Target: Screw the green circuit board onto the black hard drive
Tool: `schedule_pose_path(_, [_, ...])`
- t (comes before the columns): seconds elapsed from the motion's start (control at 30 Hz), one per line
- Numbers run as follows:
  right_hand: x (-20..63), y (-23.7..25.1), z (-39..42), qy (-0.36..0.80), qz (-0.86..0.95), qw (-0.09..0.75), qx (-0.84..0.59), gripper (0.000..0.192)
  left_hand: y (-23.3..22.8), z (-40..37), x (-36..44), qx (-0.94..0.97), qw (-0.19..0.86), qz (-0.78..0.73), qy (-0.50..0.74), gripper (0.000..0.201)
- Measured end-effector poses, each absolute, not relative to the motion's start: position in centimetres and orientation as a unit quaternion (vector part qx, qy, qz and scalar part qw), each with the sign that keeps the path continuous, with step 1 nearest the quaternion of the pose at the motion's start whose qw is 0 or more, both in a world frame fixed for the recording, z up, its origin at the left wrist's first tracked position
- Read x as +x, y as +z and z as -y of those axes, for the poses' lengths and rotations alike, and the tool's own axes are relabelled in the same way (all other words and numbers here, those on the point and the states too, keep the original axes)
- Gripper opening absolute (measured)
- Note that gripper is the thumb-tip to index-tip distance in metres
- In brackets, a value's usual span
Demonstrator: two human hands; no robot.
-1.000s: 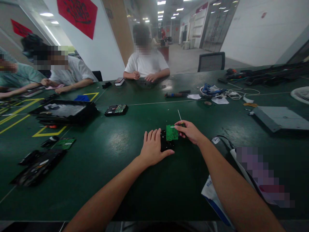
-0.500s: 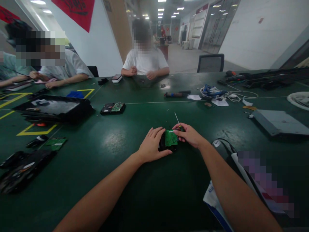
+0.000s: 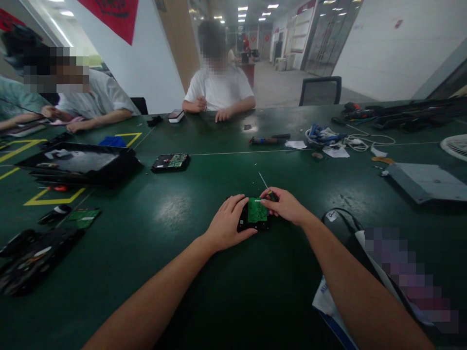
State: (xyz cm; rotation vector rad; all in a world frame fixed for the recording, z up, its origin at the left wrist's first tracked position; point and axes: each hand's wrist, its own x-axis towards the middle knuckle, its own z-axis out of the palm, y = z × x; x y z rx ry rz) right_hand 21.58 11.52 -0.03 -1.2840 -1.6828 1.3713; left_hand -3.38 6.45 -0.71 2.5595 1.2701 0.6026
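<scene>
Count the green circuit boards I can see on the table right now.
3. One green board sits on the black drive between the left hand and right hand; one on the drive mid-table; one loose board at left. Others may be hidden.
</scene>
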Motion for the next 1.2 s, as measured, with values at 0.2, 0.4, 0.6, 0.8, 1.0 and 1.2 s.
schedule_pose_path(0.2, [21.6, -0.2, -11.7, 0.487, 0.653, 0.303, -0.494, 0.021, -0.2, -5.8, -2.4, 0.890, 0.051, -0.407, 0.198, 0.074])
schedule_pose_path(0.4, [21.5, -0.5, -11.6, 0.458, 0.659, 0.312, -0.509, 0.024, 0.0, -4.4, -0.4, 0.910, 0.022, -0.368, 0.190, 0.042])
schedule_pose_path(0.6, [21.6, -0.2, -11.7, 0.419, 0.657, 0.341, -0.526, 0.025, -0.3, -4.3, -0.1, 0.908, 0.015, -0.375, 0.186, 0.038])
schedule_pose_path(0.8, [24.2, 0.3, -12.8, 0.170, 0.623, 0.400, -0.651, 0.039, -0.3, -3.9, 1.2, 0.888, 0.007, -0.427, 0.171, 0.045])
schedule_pose_path(1.0, [25.3, -1.0, -13.4, 0.027, 0.689, 0.274, -0.671, 0.020, -0.1, -4.0, 1.9, 0.884, -0.023, -0.443, 0.150, 0.057])
schedule_pose_path(1.2, [24.6, -1.7, -13.6, 0.051, 0.722, 0.234, -0.649, 0.030, 0.0, -4.3, 1.4, 0.879, -0.021, -0.452, 0.151, 0.050])
